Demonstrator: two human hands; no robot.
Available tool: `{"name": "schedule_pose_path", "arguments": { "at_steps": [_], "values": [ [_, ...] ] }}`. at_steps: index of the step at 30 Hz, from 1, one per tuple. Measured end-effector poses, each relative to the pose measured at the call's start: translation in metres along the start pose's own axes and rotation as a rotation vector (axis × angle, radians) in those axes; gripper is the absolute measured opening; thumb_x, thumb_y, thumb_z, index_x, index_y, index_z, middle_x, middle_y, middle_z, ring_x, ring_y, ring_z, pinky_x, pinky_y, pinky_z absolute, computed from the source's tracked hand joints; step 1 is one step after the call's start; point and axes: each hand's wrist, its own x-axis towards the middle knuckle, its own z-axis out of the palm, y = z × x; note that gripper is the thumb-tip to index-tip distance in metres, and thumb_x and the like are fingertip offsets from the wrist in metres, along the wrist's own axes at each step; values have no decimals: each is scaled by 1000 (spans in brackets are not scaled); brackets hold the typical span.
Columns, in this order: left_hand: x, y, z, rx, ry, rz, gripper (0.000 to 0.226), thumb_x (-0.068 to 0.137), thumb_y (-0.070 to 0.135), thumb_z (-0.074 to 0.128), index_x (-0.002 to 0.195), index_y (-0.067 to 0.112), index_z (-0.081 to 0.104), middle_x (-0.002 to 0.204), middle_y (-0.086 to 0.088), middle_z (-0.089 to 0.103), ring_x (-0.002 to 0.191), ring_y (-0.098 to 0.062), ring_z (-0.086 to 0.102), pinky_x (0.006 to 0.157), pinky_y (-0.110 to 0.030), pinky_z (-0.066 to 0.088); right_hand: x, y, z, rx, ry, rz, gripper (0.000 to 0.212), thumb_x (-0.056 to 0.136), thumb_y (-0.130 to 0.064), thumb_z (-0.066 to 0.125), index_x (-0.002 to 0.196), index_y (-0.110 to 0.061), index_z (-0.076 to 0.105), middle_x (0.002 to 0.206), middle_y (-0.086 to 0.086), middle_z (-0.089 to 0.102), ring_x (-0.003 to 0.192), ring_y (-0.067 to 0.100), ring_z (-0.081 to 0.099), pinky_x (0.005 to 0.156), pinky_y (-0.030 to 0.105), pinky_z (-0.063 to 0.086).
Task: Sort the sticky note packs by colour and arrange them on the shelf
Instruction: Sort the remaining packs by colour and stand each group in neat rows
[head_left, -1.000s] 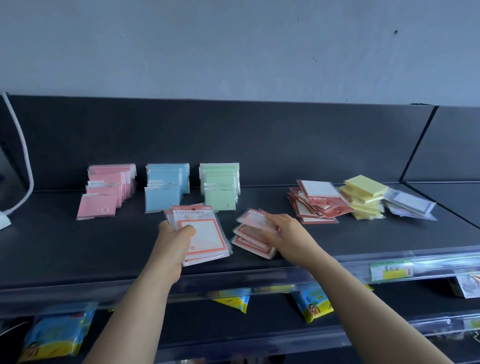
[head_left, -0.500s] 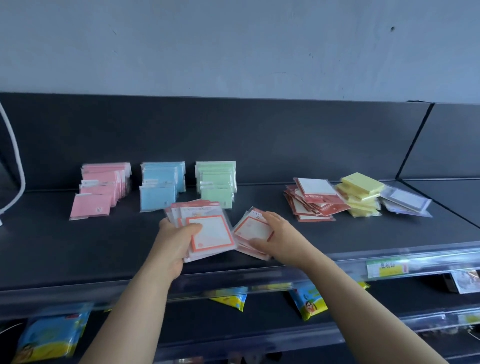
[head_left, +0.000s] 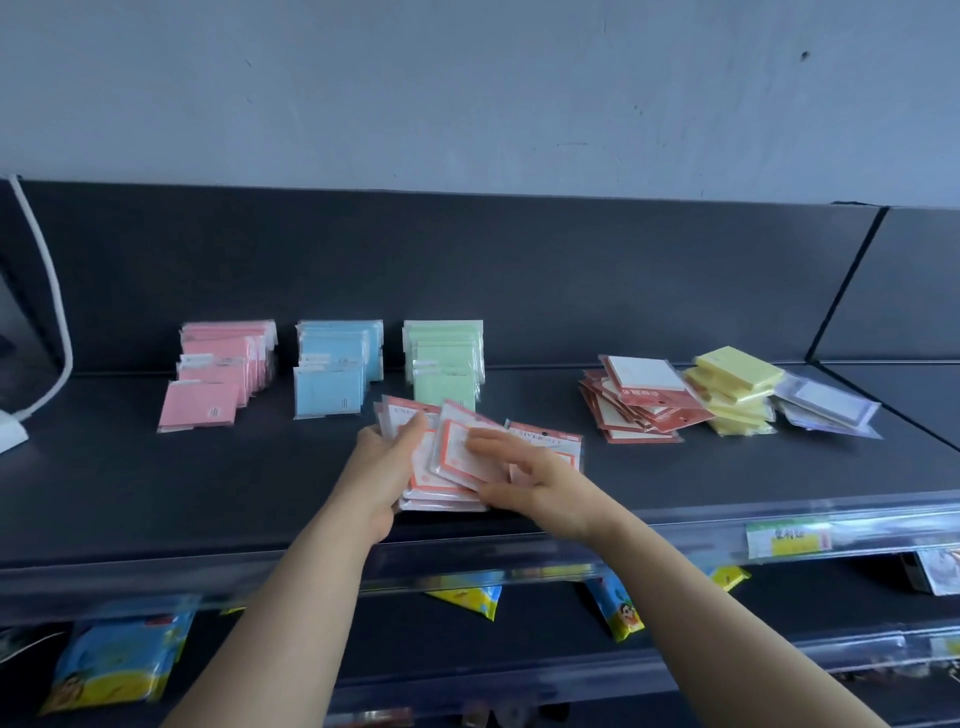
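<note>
Orange-bordered packs (head_left: 441, 491) sat fanned in the left hand (head_left: 382, 467), whose thumb was curled over their upper edge. The right hand (head_left: 530, 483) lay flat-fingered on the topmost pack (head_left: 460, 434), pressing rather than pinching it. One matching loose pack (head_left: 558, 447) lay flat on the shelf (head_left: 156, 493) at three o'clock from the grip, just beside the right hand, the nearer one. At twelve o'clock stood the green row (head_left: 447, 364), with the blue row (head_left: 332, 374) and the pink row (head_left: 208, 384) towards ten. Bare shelf at one o'clock looked the likely spot for an orange row.
</note>
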Motion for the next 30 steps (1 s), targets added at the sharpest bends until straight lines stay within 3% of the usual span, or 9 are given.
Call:
{"name": "schedule_pose_path", "arguments": {
  "at_steps": [2,5,7,10,14,17,22,27,30],
  "values": [
    [-5,2,5,51,-29,10,79,54,61,83,117,18,59,105,-5,71,99,-25,66,86,-38,50,3,1,0,1,-59,-11,55,90,-10,62,142,-21,46,150,-16,36,137,-3,30,113,19,22],
    [-5,-1,5,70,-39,66,44,70,12,85,109,8,65,96,-8,74,82,-19,71,69,-31,53,4,2,-8,20,-11,42,56,90,-13,62,143,-22,45,151,-16,33,140,1,27,115,23,21],
    [-3,-2,-1,33,12,73,42,73,1,80,110,10,62,98,-7,74,84,-20,72,72,-34,56,3,7,-18,-181,100,151,71,85,-31,69,146,-21,35,153,-11,29,142,11,26,115,28,22],
    [0,0,-18,15,66,63,29,81,-1,69,105,13,65,96,-7,74,85,-24,72,80,-42,57,-4,14,-29,-507,69,252,82,76,-52,72,142,-22,36,140,-4,42,130,20,39,110,36,32],
    [2,-2,-34,18,83,18,28,84,5,62,111,12,63,96,-9,74,83,-27,72,80,-47,58,-7,21,-34,-416,88,208,52,82,-41,69,128,-28,48,110,-12,57,99,13,55,86,28,46],
    [2,-1,-31,3,65,4,39,77,17,64,116,15,58,97,-8,74,88,-31,72,84,-53,56,-5,23,-38,-340,184,210,58,87,-39,65,138,-21,45,127,-9,59,103,10,56,86,21,43],
    [0,-2,-25,-8,43,-13,33,84,14,62,117,12,57,97,-9,74,86,-28,73,87,-56,54,-8,18,-34,-427,8,239,83,73,-54,75,142,-27,37,128,-7,49,105,10,49,87,23,43],
    [-1,0,-28,-2,40,-11,30,87,10,60,117,10,59,96,-9,74,85,-28,72,88,-53,54,1,8,-39,-531,6,193,62,68,-51,75,121,-33,51,100,-15,58,85,6,57,69,21,49],
    [-5,0,-28,1,34,-12,26,89,10,59,115,11,59,96,-9,74,83,-26,73,86,-49,56,4,11,-33,-672,117,138,27,69,-49,58,88,-29,53,76,-8,61,64,13,57,58,31,51]
  ]
}}
